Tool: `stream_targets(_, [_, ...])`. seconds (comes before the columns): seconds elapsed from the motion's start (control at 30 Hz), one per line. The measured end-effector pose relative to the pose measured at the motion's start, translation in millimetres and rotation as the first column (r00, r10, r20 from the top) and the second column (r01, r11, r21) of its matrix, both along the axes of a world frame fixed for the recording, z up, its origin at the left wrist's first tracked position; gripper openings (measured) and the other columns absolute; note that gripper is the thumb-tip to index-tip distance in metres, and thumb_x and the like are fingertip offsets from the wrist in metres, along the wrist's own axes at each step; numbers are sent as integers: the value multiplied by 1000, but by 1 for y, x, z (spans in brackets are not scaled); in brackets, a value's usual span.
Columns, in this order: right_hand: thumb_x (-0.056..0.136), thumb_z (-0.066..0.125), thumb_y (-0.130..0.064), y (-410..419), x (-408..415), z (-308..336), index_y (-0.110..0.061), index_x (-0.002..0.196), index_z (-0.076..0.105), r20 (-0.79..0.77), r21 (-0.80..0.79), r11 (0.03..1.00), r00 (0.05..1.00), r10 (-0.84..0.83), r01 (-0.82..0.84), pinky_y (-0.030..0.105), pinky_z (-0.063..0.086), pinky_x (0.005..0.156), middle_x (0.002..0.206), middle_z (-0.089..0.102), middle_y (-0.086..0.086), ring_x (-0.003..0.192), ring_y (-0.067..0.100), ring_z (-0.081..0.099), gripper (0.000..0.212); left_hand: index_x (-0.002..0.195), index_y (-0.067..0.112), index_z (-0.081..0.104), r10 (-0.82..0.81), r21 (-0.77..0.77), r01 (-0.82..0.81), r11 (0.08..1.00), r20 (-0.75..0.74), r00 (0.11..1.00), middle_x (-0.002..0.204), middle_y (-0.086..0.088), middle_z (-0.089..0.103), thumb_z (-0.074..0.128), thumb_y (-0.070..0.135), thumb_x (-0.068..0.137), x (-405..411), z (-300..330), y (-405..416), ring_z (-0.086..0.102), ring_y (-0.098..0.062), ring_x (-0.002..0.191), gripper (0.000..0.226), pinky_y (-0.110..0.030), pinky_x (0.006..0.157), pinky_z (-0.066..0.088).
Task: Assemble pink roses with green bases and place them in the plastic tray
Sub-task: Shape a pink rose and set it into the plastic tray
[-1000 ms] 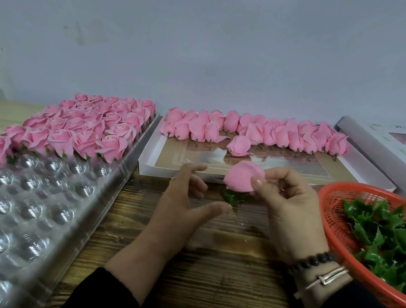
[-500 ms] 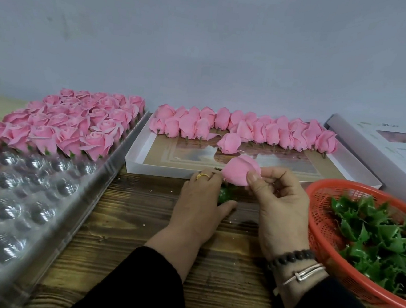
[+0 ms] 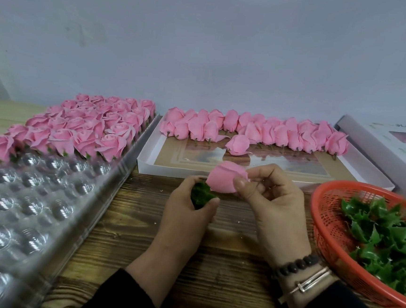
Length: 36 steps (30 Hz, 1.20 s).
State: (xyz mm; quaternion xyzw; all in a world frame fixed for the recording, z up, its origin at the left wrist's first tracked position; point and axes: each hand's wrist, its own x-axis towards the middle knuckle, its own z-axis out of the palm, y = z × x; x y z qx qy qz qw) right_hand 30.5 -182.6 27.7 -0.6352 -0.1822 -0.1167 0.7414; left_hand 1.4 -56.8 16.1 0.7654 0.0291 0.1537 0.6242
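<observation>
1. the plastic tray (image 3: pixel 112 170) is cut off at the left and near edges; its near cups show only as blurred glare, and its far rows hold finished roses (image 3: pixel 88 129).
2. the orange basket (image 3: pixel 324 213) of green bases (image 3: pixel 385 241) runs out of view on the right.
3. a white box (image 3: pixel 393 151) at the far right is cut off; the print on it is too blurred to read, and so is the picture on the floor of the white cardboard lid (image 3: pixel 147 158) that holds a row of bare pink rose heads (image 3: pixel 255 131).
4. the left hand (image 3: pixel 189 216), near the middle of the worktop (image 3: pixel 125 240), curls fingers and thumb round a green base (image 3: pixel 202 195), mostly hiding it.
5. the right hand (image 3: pixel 273 204) pinches a pink rose head (image 3: pixel 224 180) between thumb and fingers, its lower end touching the green base. whether it is seated, i cannot tell.
6. the right wrist wears a bead bracelet (image 3: pixel 298 263) and a metal bangle (image 3: pixel 311 281); both sleeves are dark.
</observation>
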Motion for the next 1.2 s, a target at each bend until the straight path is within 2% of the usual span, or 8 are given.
stream_targets(0.1, [70,71,-13,2,-4,3,-21,71,62,46,-10,1000,999,28,-28,13,46,58,54,55,-12,54,-2,48,11,102,15,60,11,13,-11,1000,1,1000,74,0,59,61,1,83,3,1,2,55,-9,63,24,-9,53,42])
stream_targets(0.23, [70,70,-8,0,-3,6,-20,70,62,44,50,999,999,-10,8,12,44,56,54,52,-11,56,5,46,14,109,13,57,53,17,-52,998,-29,998,79,-6,59,60,8,86,7,0,6,56,-11,65,24,-8,52,42])
stream_targets(0.4, [73,72,2,6,-4,3,-18,70,61,27,-130,992,1000,4,0,21,45,59,58,56,-7,57,7,49,23,105,13,58,1,21,-1,1000,-2,1000,79,-5,61,59,-4,82,4,2,3,55,-12,66,29,-13,54,43])
stream_targets(0.5, [74,72,0,7,-4,1,-19,70,61,17,-198,980,1000,-26,28,31,44,63,65,57,4,63,18,50,23,109,12,59,-13,91,9,996,42,999,91,-6,64,60,-7,79,4,3,1,57,-13,78,36,-20,66,44])
stream_targets(0.67, [75,72,-2,5,-1,0,-21,69,60,-1,-232,972,999,-51,49,23,42,61,65,56,0,63,15,49,24,112,13,60,-16,141,5,990,77,997,101,-6,66,64,-3,78,3,5,-2,61,-19,96,38,-32,86,49])
stream_targets(0.8, [74,73,-3,6,-4,0,-23,70,60,31,-251,967,999,-34,40,22,43,61,70,62,7,64,14,52,24,107,17,59,-38,131,31,991,52,998,103,-5,65,62,-6,78,3,4,-1,60,-17,96,37,-23,81,49])
stream_targets(0.9, [74,73,-4,6,-5,0,-28,69,59,77,-302,951,996,-46,67,14,40,59,68,60,-1,61,4,49,28,109,26,55,-30,118,24,993,47,998,108,-3,63,62,-4,80,2,5,-2,59,-12,99,43,-14,82,47])
stream_targets(1.2, [75,73,-8,6,-2,-4,-30,66,57,113,-319,932,983,-144,173,21,40,60,66,57,-8,61,8,49,30,121,11,56,-45,189,32,981,65,997,112,-8,61,64,0,81,2,7,-5,58,-17,104,43,-33,92,48])
